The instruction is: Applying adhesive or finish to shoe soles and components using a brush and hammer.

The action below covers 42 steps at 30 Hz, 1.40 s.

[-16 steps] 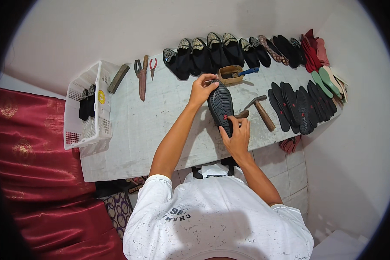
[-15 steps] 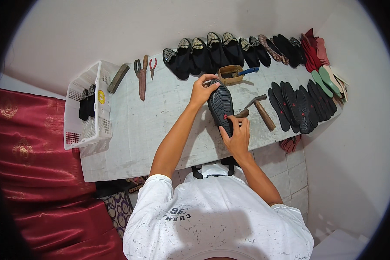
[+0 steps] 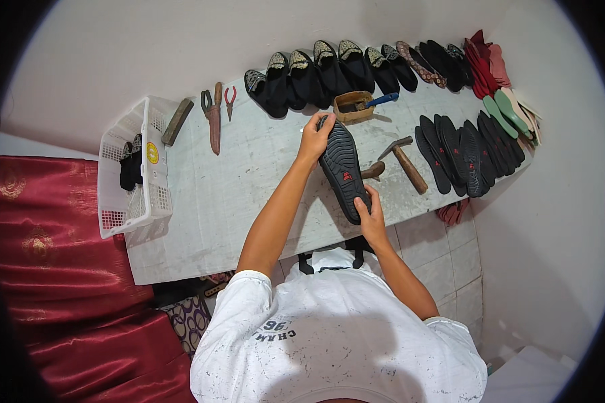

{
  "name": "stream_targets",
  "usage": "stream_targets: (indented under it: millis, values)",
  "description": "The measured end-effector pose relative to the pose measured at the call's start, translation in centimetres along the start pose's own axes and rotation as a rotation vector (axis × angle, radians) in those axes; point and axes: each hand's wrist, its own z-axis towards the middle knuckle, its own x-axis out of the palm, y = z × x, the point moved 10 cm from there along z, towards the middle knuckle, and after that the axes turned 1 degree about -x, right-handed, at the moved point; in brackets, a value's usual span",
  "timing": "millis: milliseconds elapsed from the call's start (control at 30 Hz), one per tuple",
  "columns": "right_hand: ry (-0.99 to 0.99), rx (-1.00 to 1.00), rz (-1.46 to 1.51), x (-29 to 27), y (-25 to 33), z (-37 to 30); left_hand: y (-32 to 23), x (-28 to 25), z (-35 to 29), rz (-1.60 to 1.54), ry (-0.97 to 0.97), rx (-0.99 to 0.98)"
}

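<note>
Over the table I hold a black shoe sole (image 3: 341, 161), its ridged tread and small red mark turned up toward me. Whether an upper is joined beneath it is hidden. My left hand (image 3: 312, 140) grips the far end, thumb on the edge. At the near end, my right hand (image 3: 372, 216) is closed on the rim with the thumb on the tread. Just right of the sole lie a wooden-handled tool (image 3: 374, 170), partly covered, and a hammer (image 3: 409, 170). Beyond my left hand stands a small tan box (image 3: 346, 116) with a blue-handled brush (image 3: 382, 101) in it.
Several black shoes with patterned fronts (image 3: 326, 67) line the wall. More black soles (image 3: 461, 161) lie at right, near green insoles (image 3: 506, 111) and red material (image 3: 478, 67). A white basket (image 3: 156, 191), a dark block (image 3: 177, 122), scissors (image 3: 207, 104) and red-handled pliers (image 3: 230, 101) are at left.
The sole has moved slightly nearer to me. My right hand has slid down to its near end, fingers now underneath; my left hand has tightened round the far end.
</note>
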Motion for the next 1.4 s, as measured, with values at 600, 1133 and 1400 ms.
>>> stream_targets:
  millis: [600,1133,1400]
  values:
    - [0.023,-0.376,-0.443,0.6,6.3,-1.9,-1.2,0.5,-0.5,-0.062,0.0,0.073]
    - [-0.021,-0.435,-0.551,2.1,5.6,-2.5,-0.9,0.7,-0.1,-0.1,0.022,0.063]
    - [-0.018,-0.414,-0.478,1.8,4.4,-2.3,-1.2,0.8,0.4,-0.053,0.044,0.115]
